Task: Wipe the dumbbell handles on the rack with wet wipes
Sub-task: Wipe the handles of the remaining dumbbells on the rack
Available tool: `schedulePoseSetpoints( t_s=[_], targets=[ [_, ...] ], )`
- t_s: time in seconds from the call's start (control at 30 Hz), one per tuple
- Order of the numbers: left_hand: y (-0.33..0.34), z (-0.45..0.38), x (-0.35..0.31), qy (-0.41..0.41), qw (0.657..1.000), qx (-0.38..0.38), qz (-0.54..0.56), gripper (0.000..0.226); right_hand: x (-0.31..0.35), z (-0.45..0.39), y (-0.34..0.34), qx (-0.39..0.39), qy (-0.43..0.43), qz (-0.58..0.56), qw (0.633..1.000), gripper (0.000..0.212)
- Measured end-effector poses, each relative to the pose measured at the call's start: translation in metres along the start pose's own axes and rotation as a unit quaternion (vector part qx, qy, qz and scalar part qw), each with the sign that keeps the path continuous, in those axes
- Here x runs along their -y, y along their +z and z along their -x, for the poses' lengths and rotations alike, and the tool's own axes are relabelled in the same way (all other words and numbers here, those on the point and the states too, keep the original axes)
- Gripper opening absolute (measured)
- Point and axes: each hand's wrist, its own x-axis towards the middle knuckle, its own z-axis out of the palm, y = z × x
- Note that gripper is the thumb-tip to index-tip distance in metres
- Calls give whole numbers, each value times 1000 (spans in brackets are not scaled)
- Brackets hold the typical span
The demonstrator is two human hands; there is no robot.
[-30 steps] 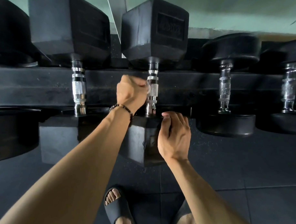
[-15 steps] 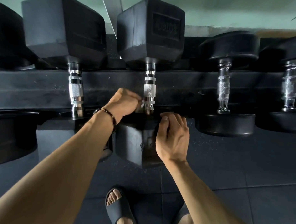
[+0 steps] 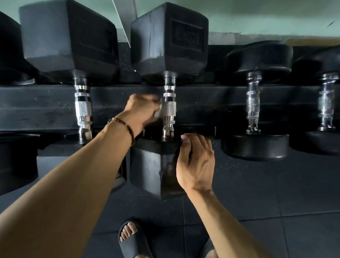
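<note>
A black hex dumbbell lies across the rack (image 3: 39, 108) in front of me, its chrome knurled handle (image 3: 169, 109) running away from me. My left hand (image 3: 141, 108) is curled round a crumpled wet wipe (image 3: 158, 112) and presses it against the left side of that handle, at mid length. My right hand (image 3: 195, 160) rests on the near head (image 3: 153, 168) of the same dumbbell, fingers bent over its top right edge. Most of the wipe is hidden inside the left fist.
A second hex dumbbell's handle (image 3: 83, 110) lies to the left. Two round-headed dumbbells' handles (image 3: 253, 104) (image 3: 326, 104) lie to the right. Below is dark rubber tile floor (image 3: 283, 192). My feet in black slides (image 3: 134, 242) stand close under the rack.
My left hand slid down the handle toward the near head, then back up to mid length, rubbing the wipe along it. My right hand has stayed on the near head.
</note>
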Motion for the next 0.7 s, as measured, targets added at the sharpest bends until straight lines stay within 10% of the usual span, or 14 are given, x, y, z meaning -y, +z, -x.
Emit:
schedulePoseSetpoints(
  t_s=[0.1,0.27,0.43,0.6,0.7],
  targets=[
    [14,-14,-17,-34,976,-16,216,20,0,0,1,1,-1,3,1000,39],
    [-6,0,33,-18,993,94,-68,26,1,1,-2,6,-2,3,1000,31],
    [8,-23,-13,-28,974,-1,226,18,0,0,1,2,3,4,1000,36],
    [-7,-8,11,-19,997,49,59,18,-1,1,0,9,8,4,1000,36],
    [-1,-18,-4,-14,987,-2,159,12,0,0,2,9,10,7,1000,37]
  ],
)
